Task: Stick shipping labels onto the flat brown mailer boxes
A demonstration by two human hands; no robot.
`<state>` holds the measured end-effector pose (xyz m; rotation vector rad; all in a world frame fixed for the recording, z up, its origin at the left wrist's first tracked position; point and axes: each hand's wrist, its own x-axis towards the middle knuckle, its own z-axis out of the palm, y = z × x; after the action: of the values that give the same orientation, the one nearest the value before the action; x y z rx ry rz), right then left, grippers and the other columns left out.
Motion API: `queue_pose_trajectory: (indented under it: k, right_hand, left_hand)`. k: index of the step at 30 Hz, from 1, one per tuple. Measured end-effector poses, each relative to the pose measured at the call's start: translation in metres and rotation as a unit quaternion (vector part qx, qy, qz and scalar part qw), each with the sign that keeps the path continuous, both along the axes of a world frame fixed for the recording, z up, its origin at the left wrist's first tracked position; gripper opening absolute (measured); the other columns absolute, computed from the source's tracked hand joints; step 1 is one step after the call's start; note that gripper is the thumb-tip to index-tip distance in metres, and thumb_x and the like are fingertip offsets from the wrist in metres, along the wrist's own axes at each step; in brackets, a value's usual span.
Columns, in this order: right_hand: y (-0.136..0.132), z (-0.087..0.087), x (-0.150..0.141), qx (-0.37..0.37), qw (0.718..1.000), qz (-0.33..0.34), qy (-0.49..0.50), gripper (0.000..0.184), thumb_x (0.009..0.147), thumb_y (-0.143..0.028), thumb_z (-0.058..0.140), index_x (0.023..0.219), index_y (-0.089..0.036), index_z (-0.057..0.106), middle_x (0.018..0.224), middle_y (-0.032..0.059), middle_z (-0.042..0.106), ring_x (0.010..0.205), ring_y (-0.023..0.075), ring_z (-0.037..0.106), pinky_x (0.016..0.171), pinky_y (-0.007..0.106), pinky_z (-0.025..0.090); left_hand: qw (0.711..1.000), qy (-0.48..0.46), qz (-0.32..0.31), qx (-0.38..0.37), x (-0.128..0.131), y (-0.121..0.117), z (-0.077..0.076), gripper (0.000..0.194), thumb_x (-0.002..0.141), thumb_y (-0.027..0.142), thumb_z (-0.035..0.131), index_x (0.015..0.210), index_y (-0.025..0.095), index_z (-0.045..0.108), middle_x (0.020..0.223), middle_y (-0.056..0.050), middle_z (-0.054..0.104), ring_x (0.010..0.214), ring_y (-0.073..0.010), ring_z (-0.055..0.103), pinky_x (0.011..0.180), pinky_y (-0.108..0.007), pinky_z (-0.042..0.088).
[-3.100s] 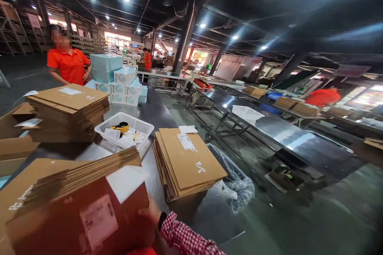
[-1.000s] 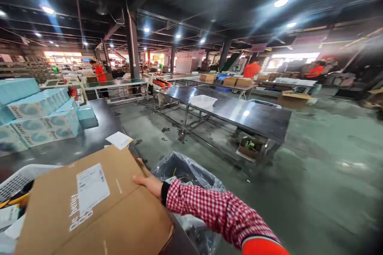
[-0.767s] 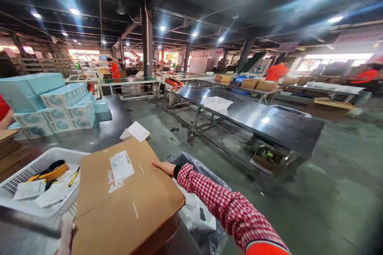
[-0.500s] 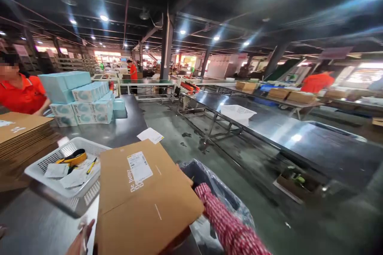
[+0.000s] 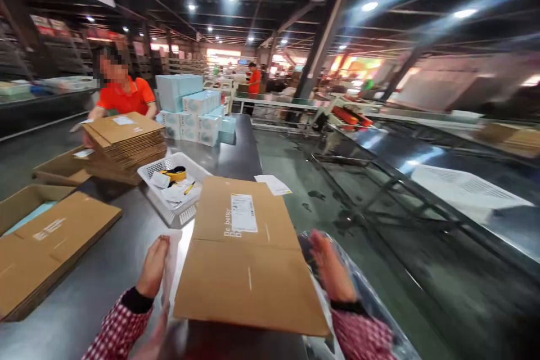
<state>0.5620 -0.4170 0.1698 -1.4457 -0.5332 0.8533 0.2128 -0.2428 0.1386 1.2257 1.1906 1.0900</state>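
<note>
Flattened brown corrugated carton lies across the edge of the steel table, the left hand pinching a white sheet upright beside it, the right hand open and holding nothing above a clear plastic bag.

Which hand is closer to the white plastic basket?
Left. The left hand is in front of the white plastic basket, not touching it; the right hand is farther, beyond the flattened brown cardboard box.
</note>
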Motion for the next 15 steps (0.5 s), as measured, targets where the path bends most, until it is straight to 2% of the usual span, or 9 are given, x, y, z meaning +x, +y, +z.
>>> queue_pose_trajectory:
  k: [2, 3, 6, 7, 9, 10, 12, 14, 15]
  right_hand:
    - [-0.02, 0.021, -0.02, 0.137, 0.985, -0.07, -0.071, 0.053, 0.078, -0.062, 0.052, 0.125, -0.036, 0.052, 0.136, 0.004, 0.052, 0.111, 0.0245, 0.057, 0.103, 0.043, 0.041]
    - [-0.029, 0.029, -0.038, 0.178, 0.979, -0.031, -0.094, 0.054, 0.079, -0.059, 0.054, 0.128, -0.037, 0.05, 0.137, 0.0048, 0.051, 0.109, 0.0256, 0.058, 0.103, 0.045, 0.041]
    - [-0.037, 0.039, -0.119, 0.165, 0.941, 0.249, -0.161, 0.073, 0.07, -0.06, 0.066, 0.135, -0.034, 0.046, 0.139, 0.0079, 0.049, 0.116, 0.0309, 0.054, 0.103, 0.044, 0.041]
    - [-0.032, 0.038, -0.147, 0.137, 0.919, 0.322, -0.18, 0.079, 0.068, -0.059, 0.068, 0.138, -0.032, 0.043, 0.142, 0.0076, 0.046, 0.122, 0.0316, 0.051, 0.105, 0.043, 0.039]
    - [-0.018, 0.031, -0.189, 0.088, 0.882, 0.414, -0.208, 0.072, 0.073, -0.059, 0.063, 0.136, -0.029, 0.046, 0.14, 0.0071, 0.049, 0.125, 0.0312, 0.048, 0.108, 0.042, 0.037]
    - [-0.012, 0.026, -0.202, 0.069, 0.874, 0.431, -0.215, 0.063, 0.077, -0.06, 0.057, 0.131, -0.028, 0.052, 0.135, 0.0073, 0.054, 0.123, 0.0307, 0.05, 0.107, 0.042, 0.038]
    - [-0.004, 0.017, -0.205, 0.028, 0.889, 0.405, -0.211, 0.055, 0.08, -0.064, 0.047, 0.115, -0.025, 0.065, 0.123, 0.0087, 0.063, 0.116, 0.0317, 0.056, 0.103, 0.042, 0.043]
    - [-0.003, 0.01, -0.186, -0.026, 0.926, 0.335, -0.173, 0.06, 0.076, -0.071, 0.047, 0.107, -0.024, 0.068, 0.116, 0.0104, 0.067, 0.109, 0.0342, 0.059, 0.096, 0.043, 0.049]
    - [-0.004, 0.008, -0.172, -0.049, 0.939, 0.308, -0.147, 0.063, 0.072, -0.074, 0.05, 0.106, -0.024, 0.067, 0.114, 0.011, 0.067, 0.106, 0.0354, 0.06, 0.093, 0.044, 0.051]
  left_hand:
    - [1.0, 0.018, 0.003, 0.024, -0.019, -0.016, 0.018, 0.044, 0.07, 0.062, 0.062, 0.066, 0.018, 0.06, 0.063, 0.002, 0.057, 0.065, -0.0156, 0.051, 0.06, -0.025, 0.038]
    - [0.998, 0.036, -0.013, 0.041, -0.025, -0.029, 0.029, 0.04, 0.073, 0.057, 0.061, 0.063, 0.018, 0.059, 0.059, 0.003, 0.055, 0.06, -0.0144, 0.049, 0.057, -0.024, 0.036]
    - [0.983, 0.104, -0.11, 0.105, -0.029, -0.077, 0.06, 0.033, 0.08, 0.041, 0.058, 0.056, 0.018, 0.058, 0.054, 0.001, 0.052, 0.054, -0.0132, 0.046, 0.054, -0.024, 0.032]
    - [0.976, 0.115, -0.143, 0.12, -0.028, -0.093, 0.066, 0.031, 0.081, 0.036, 0.058, 0.056, 0.018, 0.059, 0.056, 0.0, 0.054, 0.055, -0.0135, 0.047, 0.056, -0.024, 0.033]
    - [0.973, 0.093, -0.177, 0.117, -0.029, -0.121, 0.073, 0.019, 0.08, 0.031, 0.059, 0.066, 0.019, 0.064, 0.065, -0.002, 0.061, 0.062, -0.0152, 0.052, 0.06, -0.024, 0.036]
    - [0.976, 0.079, -0.176, 0.099, -0.032, -0.132, 0.073, 0.011, 0.077, 0.031, 0.063, 0.078, 0.02, 0.066, 0.074, -0.002, 0.064, 0.068, -0.0167, 0.055, 0.064, -0.024, 0.039]
    - [0.985, 0.068, -0.152, 0.044, -0.046, -0.149, 0.066, 0.038, 0.066, 0.032, 0.074, 0.101, 0.023, 0.064, 0.093, -0.003, 0.066, 0.081, -0.0193, 0.058, 0.071, -0.024, 0.043]
    - [0.984, 0.085, -0.152, -0.018, -0.066, -0.165, 0.053, 0.053, 0.054, 0.033, 0.082, 0.104, 0.027, 0.065, 0.097, -0.002, 0.067, 0.082, -0.0204, 0.059, 0.073, -0.025, 0.045]
    - [0.983, 0.092, -0.154, -0.045, -0.076, -0.174, 0.045, 0.048, 0.053, 0.035, 0.082, 0.097, 0.027, 0.068, 0.092, -0.002, 0.068, 0.08, -0.0203, 0.059, 0.073, -0.026, 0.046]
